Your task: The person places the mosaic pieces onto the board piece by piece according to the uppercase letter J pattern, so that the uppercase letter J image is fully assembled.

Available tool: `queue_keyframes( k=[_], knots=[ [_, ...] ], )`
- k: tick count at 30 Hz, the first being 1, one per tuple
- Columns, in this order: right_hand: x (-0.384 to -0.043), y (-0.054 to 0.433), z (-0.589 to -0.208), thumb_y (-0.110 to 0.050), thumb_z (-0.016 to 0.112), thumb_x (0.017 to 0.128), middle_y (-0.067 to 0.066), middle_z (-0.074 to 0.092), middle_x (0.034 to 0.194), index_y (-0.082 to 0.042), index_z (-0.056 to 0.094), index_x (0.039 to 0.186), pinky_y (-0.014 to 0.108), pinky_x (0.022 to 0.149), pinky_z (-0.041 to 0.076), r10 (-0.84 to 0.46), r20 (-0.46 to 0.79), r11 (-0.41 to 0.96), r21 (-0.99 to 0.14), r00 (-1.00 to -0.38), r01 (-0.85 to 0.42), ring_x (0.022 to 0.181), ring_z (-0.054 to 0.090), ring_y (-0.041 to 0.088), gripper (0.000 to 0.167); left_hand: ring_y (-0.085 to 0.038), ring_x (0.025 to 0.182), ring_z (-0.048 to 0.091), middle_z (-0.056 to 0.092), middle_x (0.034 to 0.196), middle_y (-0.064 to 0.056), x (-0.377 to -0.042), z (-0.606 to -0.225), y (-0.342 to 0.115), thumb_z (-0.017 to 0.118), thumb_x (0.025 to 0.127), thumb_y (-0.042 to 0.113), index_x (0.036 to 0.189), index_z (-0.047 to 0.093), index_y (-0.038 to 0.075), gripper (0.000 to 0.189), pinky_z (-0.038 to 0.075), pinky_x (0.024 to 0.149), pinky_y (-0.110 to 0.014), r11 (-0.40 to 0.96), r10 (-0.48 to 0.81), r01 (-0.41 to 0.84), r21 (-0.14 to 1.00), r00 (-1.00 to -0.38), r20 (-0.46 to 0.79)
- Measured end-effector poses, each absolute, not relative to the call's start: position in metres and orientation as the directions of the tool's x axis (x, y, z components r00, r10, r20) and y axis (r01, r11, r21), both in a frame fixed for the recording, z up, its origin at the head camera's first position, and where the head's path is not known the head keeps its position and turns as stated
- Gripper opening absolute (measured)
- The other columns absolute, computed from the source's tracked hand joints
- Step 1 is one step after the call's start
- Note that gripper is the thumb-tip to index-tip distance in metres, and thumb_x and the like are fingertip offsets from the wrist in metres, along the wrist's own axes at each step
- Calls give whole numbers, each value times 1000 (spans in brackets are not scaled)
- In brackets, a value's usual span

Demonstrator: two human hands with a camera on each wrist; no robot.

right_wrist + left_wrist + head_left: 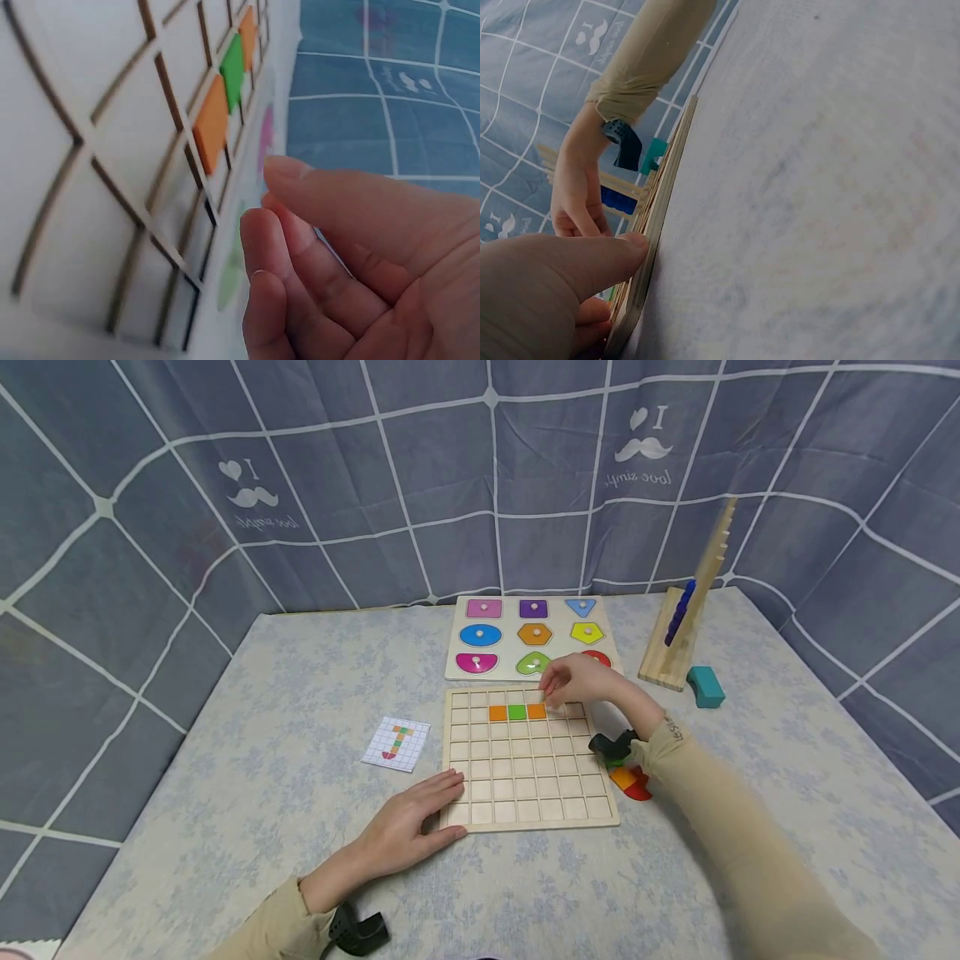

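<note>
A wooden grid board [525,789] lies flat, with an orange, a green [517,712] and another orange square tile side by side in its second row from the back. My left hand [408,822] rests at the board's front left edge, fingers extended over the rim and thumb by the front corner. Over the back right of the grid is my right hand [581,681], just right of the nearer orange tile [211,127]. Its fingers are loosely bent, and nothing shows between thumb and fingertips in the right wrist view.
Left of the board lies a card [397,743] printed with a coloured tile pattern. Loose red, orange and green pieces [630,781] sit by the right edge, partly under my right wrist. Behind stands a knobbed shape puzzle [510,647]; a wooden stand [663,668] and teal block [706,687] are farther right.
</note>
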State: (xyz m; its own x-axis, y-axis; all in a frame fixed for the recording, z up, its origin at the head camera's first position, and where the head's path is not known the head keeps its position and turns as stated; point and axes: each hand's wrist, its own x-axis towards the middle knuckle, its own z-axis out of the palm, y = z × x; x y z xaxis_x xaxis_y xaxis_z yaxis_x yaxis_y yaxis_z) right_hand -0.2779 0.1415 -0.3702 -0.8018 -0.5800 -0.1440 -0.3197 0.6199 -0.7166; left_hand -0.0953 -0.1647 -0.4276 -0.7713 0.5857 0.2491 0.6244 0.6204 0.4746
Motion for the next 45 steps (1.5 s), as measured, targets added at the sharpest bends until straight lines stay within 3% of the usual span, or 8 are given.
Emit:
queue_keyframes(
  k=[12,30,45],
  knots=[
    [-268,182,-367,-10,71,84,7,66,91,2,65,102,31,74,53,-560,-15,570,-732,-828,-373,82,62,20,22,-24,131,40,47,139,-9,-95,-426,-165,63,89,36,132,53,0,57,38,103,-42,624,584,619,478,-775,242],
    [-240,230,-374,-12,70,85,9,65,98,1,64,106,24,74,52,-519,-23,592,-731,-854,-340,80,59,19,25,-25,131,40,48,139,-10,-95,-428,-165,64,89,36,131,54,-1,57,38,103,-43,614,586,626,480,-770,254],
    [-231,253,-385,-15,73,83,10,65,99,2,62,110,25,71,52,-520,-122,599,-757,-846,-259,80,61,19,34,-24,131,40,48,139,-10,-95,-426,-165,64,89,37,131,54,-1,57,38,102,-43,617,584,623,482,-772,251]
  ],
)
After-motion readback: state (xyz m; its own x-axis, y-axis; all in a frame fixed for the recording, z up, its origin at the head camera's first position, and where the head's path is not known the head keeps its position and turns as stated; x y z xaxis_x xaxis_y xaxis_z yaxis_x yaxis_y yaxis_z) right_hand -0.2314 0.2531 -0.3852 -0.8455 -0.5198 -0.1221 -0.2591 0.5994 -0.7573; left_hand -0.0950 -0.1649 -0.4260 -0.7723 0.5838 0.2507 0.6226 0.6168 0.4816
